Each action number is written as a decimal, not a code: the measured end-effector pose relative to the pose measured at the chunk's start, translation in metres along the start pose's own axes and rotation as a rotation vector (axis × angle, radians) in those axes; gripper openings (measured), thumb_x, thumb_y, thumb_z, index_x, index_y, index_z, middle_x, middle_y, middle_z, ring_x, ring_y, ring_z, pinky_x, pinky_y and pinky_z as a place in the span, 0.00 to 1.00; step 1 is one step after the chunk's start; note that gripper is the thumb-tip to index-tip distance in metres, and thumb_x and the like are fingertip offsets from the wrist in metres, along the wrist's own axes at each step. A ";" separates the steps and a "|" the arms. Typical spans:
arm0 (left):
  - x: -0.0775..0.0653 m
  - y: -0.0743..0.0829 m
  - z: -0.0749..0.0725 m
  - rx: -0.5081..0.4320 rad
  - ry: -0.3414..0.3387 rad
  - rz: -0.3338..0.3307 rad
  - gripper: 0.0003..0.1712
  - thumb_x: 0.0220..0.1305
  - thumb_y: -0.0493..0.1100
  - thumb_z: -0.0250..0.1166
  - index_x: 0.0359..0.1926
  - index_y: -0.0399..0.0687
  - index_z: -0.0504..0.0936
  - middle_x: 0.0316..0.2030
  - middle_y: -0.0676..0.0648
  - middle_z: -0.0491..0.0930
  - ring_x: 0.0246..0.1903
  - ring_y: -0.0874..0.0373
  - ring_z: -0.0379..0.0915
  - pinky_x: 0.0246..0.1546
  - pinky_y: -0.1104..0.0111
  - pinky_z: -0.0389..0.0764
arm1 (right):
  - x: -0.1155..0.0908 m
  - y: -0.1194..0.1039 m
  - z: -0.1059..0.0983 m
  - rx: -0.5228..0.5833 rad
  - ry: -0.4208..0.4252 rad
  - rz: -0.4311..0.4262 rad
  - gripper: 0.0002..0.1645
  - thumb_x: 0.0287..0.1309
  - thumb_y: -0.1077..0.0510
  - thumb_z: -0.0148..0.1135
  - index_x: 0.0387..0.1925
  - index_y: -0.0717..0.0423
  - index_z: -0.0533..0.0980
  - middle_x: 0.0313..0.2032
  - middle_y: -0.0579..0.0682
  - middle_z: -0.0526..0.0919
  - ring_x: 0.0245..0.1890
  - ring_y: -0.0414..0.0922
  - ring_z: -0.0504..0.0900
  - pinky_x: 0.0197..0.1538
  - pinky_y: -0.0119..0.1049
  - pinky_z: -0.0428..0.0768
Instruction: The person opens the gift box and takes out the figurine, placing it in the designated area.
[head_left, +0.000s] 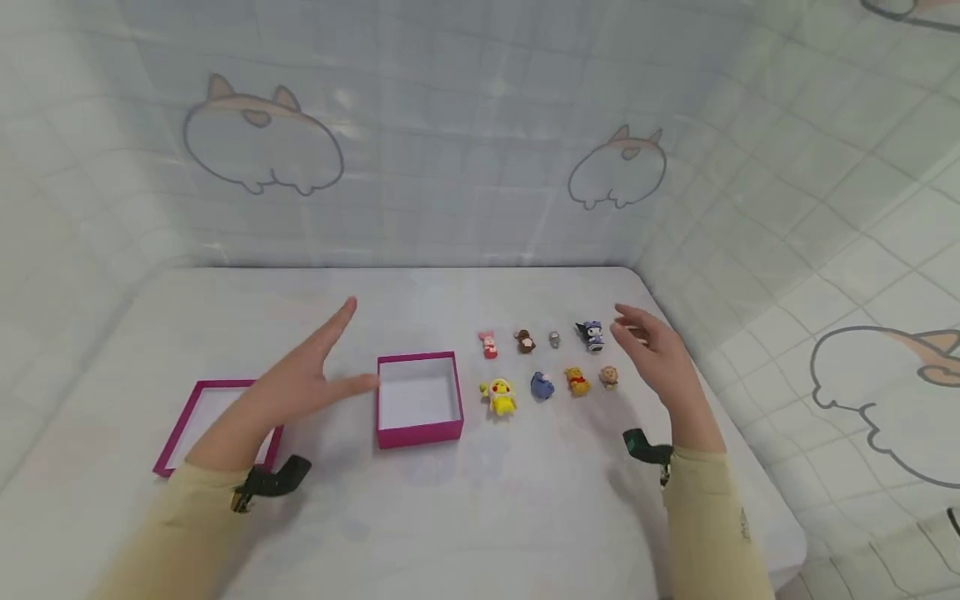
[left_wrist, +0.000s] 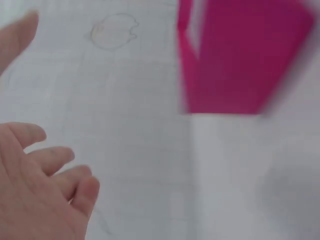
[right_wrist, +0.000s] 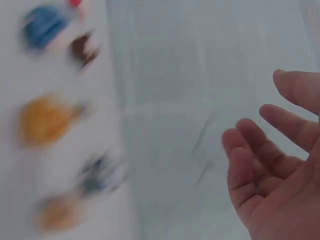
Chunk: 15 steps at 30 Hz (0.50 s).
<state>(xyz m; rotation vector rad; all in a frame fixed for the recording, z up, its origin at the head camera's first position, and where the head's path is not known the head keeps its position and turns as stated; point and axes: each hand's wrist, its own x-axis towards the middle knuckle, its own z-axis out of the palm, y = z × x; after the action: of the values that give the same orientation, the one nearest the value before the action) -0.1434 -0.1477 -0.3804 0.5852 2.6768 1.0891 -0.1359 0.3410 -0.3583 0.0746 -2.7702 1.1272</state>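
Note:
My left hand [head_left: 296, 387] hovers over the table with thumb and forefinger spread, its thumb near the left side of a magenta-edged open box [head_left: 420, 434]. In the left wrist view that hand holds nothing. The box is white inside, and I see nothing in it. To the right, my right hand [head_left: 656, 354] is raised beside several small toy figures, fingers loosely bent and nothing in them. Nearest to it are a black-and-purple figure [head_left: 592, 335] and a small tan figure [head_left: 609, 377]. A yellow figure [head_left: 500, 397] lies beside the box.
Partly behind my left forearm lies a second magenta-edged tray or lid [head_left: 180, 427]. Among the other figures are a pink one [head_left: 489, 344], a brown one [head_left: 525, 341], a grey one [head_left: 554, 339], a blue one [head_left: 542, 385] and an orange bear [head_left: 577, 381]. Patterned curtains surround the white table [head_left: 480, 517].

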 end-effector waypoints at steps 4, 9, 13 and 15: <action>0.064 0.032 -0.035 0.256 0.004 0.105 0.60 0.58 0.79 0.54 0.78 0.66 0.32 0.78 0.55 0.29 0.76 0.48 0.28 0.69 0.38 0.46 | 0.056 -0.080 0.013 -0.211 -0.158 -0.227 0.37 0.70 0.33 0.48 0.74 0.44 0.62 0.67 0.52 0.70 0.65 0.50 0.69 0.63 0.52 0.70; 0.158 0.050 -0.035 0.579 -0.051 0.061 0.61 0.53 0.86 0.44 0.77 0.69 0.30 0.76 0.44 0.20 0.72 0.39 0.13 0.68 0.36 0.32 | 0.136 -0.150 0.074 -0.512 -0.322 -0.252 0.48 0.61 0.19 0.37 0.78 0.28 0.45 0.78 0.52 0.42 0.76 0.59 0.41 0.71 0.64 0.46; 0.191 0.043 -0.012 0.642 -0.062 -0.005 0.60 0.50 0.88 0.42 0.76 0.76 0.29 0.75 0.42 0.17 0.70 0.37 0.08 0.66 0.37 0.23 | 0.167 -0.150 0.120 -0.619 -0.334 -0.232 0.53 0.50 0.11 0.29 0.75 0.18 0.37 0.77 0.50 0.29 0.74 0.65 0.28 0.68 0.71 0.37; 0.196 0.039 -0.004 0.640 -0.058 -0.022 0.59 0.49 0.89 0.41 0.76 0.77 0.29 0.75 0.42 0.17 0.71 0.37 0.08 0.66 0.36 0.22 | 0.173 -0.143 0.131 -0.625 -0.335 -0.208 0.53 0.48 0.09 0.28 0.74 0.17 0.37 0.77 0.50 0.28 0.73 0.65 0.27 0.67 0.72 0.36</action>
<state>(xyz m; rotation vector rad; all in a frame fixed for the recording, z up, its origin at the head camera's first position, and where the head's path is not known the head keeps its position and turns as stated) -0.3110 -0.0407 -0.3560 0.6620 2.9447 0.1760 -0.3077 0.1488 -0.3254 0.5003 -3.1683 0.1815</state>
